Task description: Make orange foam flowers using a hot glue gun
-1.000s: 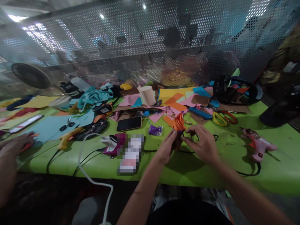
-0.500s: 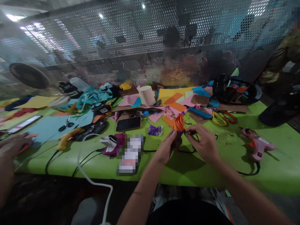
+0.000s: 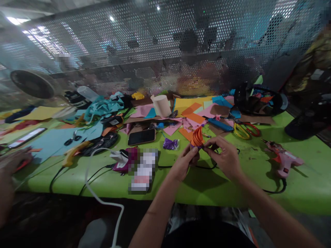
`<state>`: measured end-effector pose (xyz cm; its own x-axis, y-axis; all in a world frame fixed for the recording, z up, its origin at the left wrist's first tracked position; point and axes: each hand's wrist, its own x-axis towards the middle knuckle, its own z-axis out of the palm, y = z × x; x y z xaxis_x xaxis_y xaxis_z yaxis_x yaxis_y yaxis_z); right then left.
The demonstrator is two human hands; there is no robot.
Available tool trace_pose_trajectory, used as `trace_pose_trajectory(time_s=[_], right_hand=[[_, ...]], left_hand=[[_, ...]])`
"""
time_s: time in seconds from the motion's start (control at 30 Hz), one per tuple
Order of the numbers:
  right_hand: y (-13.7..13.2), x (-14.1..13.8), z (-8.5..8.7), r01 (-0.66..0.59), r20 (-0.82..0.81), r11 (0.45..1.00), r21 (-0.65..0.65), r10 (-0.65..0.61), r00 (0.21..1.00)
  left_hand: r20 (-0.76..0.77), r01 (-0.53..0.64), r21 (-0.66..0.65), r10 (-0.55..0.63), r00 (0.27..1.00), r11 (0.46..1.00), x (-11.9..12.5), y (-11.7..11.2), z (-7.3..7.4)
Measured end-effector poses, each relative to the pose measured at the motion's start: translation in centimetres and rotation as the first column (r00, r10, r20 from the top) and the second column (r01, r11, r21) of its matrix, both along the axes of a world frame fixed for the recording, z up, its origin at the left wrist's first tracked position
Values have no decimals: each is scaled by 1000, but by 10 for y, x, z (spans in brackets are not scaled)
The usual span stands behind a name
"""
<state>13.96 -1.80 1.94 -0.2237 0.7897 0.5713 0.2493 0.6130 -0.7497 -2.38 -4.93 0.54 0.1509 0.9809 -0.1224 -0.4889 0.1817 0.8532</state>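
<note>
My left hand (image 3: 184,162) and my right hand (image 3: 224,155) meet above the green table (image 3: 232,186), both pinched on a folded orange paper piece (image 3: 197,136) with a purple base. The orange folds stand up between my fingertips. A small purple wrapper (image 3: 170,143) lies just left of my hands, and a black phone (image 3: 141,136) lies beyond it. A black cable runs under my hands.
A pink glue gun (image 3: 283,159) lies at the right. Yellow-and-red scissors (image 3: 244,130), a blue cutter (image 3: 221,124), coloured paper scraps, a paper roll (image 3: 162,104) and a black basket (image 3: 256,98) sit further back. Another person's hand (image 3: 11,163) rests at the left edge. A perforated screen stands behind.
My hands have shifted slightly and the orange paper piece has turned a little between my fingers. The other person's hand at the left has drawn back a bit.
</note>
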Motion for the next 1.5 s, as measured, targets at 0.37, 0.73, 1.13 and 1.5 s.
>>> trace_pose_trajectory(time_s=[0.37, 0.73, 1.13, 1.5], right_hand=[[2, -1, 2, -89, -174, 944, -317, 34, 984], [1, -2, 6, -131, -257, 920, -370, 35, 966], [1, -6, 3, -72, -213, 950, -304, 5, 977], [2, -7, 5, -103, -239, 937, -335, 22, 971]], left_hand=[[12, -29, -23, 29, 999, 999, 0, 0, 3], [74, -45, -65, 49, 996, 997, 0, 1, 2], [57, -8, -53, 11, 998, 999, 2, 0, 4], [-10, -31, -46, 31, 999, 998, 2, -1, 3]])
